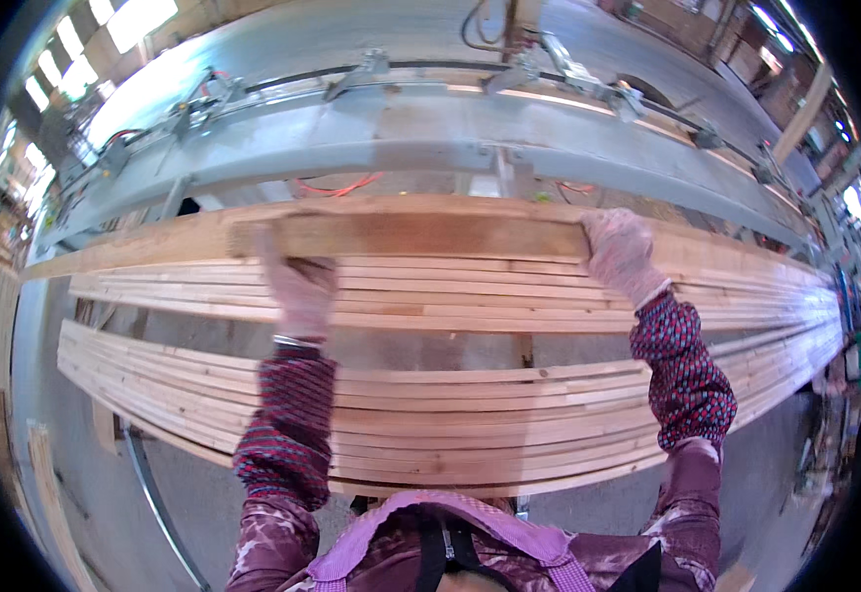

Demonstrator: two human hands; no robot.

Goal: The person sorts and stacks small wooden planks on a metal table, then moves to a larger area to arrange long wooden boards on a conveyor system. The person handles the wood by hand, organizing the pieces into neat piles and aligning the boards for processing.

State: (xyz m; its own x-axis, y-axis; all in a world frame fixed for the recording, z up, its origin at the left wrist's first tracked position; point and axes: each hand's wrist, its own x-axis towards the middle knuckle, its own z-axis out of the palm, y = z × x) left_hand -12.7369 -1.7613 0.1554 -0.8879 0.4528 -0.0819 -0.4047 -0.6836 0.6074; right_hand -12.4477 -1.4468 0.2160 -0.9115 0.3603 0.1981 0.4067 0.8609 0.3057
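A short, darker wooden board (pixel 420 236) lies crosswise between my two gloved hands, its broad face toward me. My left hand (pixel 299 291), smeared by motion, grips it near its left end, fingers reaching up over its face. At the right end, my right hand (pixel 620 252) is closed around it. Directly behind runs a long wooden board (pixel 154 240). Below my hands lies a row of long pale planks (pixel 470 296), side by side. Closer to my body rests a second group of planks (pixel 450 424).
Beyond the planks stands a long grey metal machine bed (pixel 351 138) with metal clamps (pixel 361 74) along a rail. Orange cable (pixel 346 185) shows beneath it. More lumber (pixel 50 493) lies at the lower left. A concrete floor (pixel 598 518) shows under the planks.
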